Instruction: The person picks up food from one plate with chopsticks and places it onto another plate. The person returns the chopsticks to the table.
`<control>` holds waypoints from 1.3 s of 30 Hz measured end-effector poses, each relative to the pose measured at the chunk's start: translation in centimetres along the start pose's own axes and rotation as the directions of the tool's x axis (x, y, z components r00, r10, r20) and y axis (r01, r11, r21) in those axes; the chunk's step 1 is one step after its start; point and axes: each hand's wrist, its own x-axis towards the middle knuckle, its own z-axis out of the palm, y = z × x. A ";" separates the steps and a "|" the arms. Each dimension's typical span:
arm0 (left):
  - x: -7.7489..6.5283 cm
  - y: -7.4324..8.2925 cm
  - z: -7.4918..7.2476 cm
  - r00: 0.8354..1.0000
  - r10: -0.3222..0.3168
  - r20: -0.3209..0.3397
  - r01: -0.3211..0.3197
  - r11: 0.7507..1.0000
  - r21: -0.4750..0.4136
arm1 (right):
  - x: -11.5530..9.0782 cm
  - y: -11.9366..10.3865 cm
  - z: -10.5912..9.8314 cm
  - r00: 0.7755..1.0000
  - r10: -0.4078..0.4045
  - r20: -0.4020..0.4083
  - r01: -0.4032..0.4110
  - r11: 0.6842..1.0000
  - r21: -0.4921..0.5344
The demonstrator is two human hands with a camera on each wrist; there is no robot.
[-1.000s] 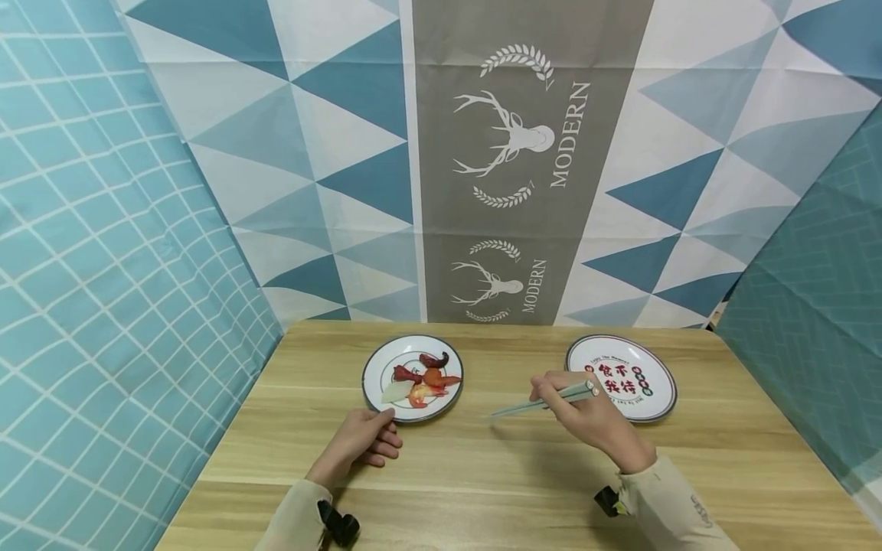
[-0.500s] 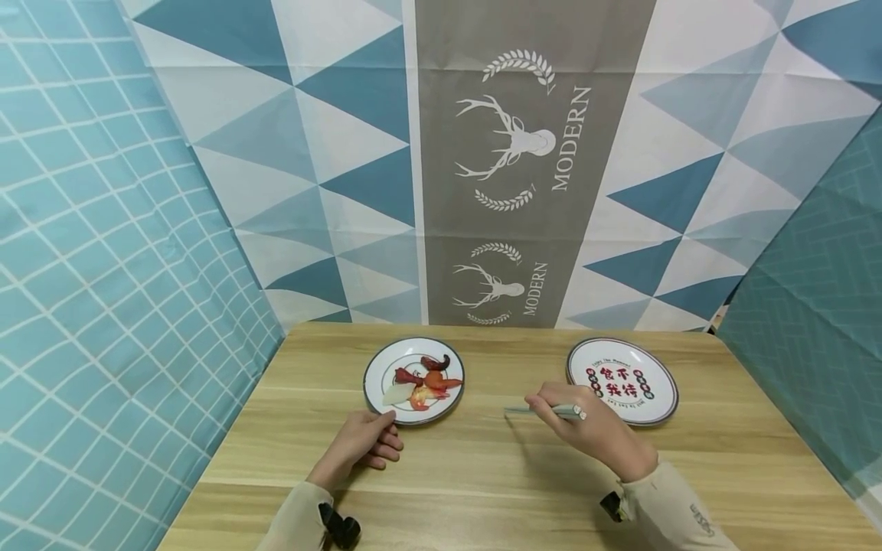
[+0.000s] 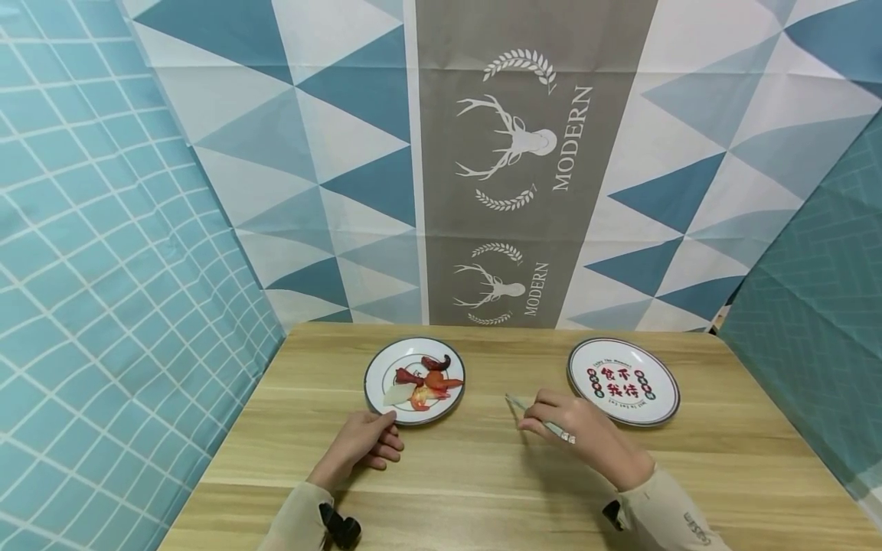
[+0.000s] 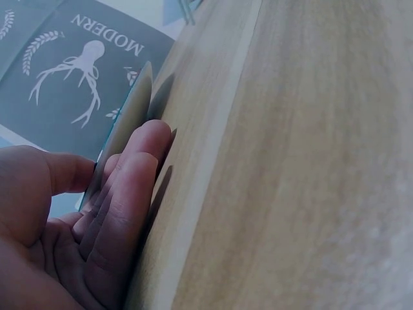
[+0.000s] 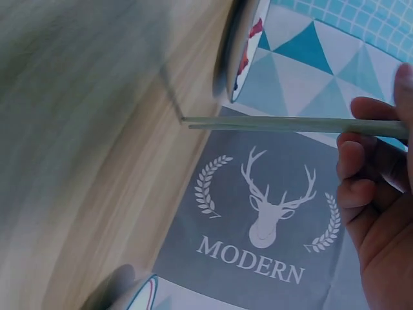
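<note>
My left hand [image 3: 364,440] pinches the near rim of a round white plate [image 3: 375,375] with a dark edge. In the left wrist view the thumb lies on top and the fingers [image 4: 126,213] are curled beneath. On the plate lie a shrimp [image 3: 422,398], an orange-red piece [image 3: 441,379], a pale slice [image 3: 397,394], a dark red piece [image 3: 408,376] and a dark curled piece [image 3: 434,363]. My right hand [image 3: 579,428] grips pale green chopsticks [image 5: 277,124] between the plates. Their tips, close together, meet their shadow at the tabletop in the right wrist view.
An oval white plate [image 3: 613,356] with red lettering and no food on it sits at the back right, just beyond my right hand. The wooden table [image 3: 455,490] ends at a patterned cloth backdrop [image 3: 358,229], with blue-green cloths on both sides.
My right hand has turned the chopsticks: their back ends swung down toward me and the tips shifted slightly right and away. My left hand has stayed on the plate's rim.
</note>
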 end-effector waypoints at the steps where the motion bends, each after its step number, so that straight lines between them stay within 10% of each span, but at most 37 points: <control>1: 0.0 0.0 0.0 1.000 0.002 0.001 -0.002 1.000 0.000 | -0.1 0.0 0.1 1.000 0.010 0.014 -0.010 1.000 -0.003; 17: 0.0 0.1 0.2 1.000 0.009 0.003 -0.009 1.000 0.005 | -1.9 -0.6 2.3 0.961 0.133 0.243 -0.131 0.991 -0.027; 30: -0.1 0.1 0.1 1.000 0.007 0.004 -0.007 1.000 0.008 | -2.8 -1.9 4.1 0.855 0.260 0.448 -0.322 0.944 0.066; 39: -0.1 0.1 0.1 1.000 0.007 0.004 -0.007 1.000 0.004 | -3.1 -2.2 4.6 0.859 0.257 0.443 -0.302 0.953 0.034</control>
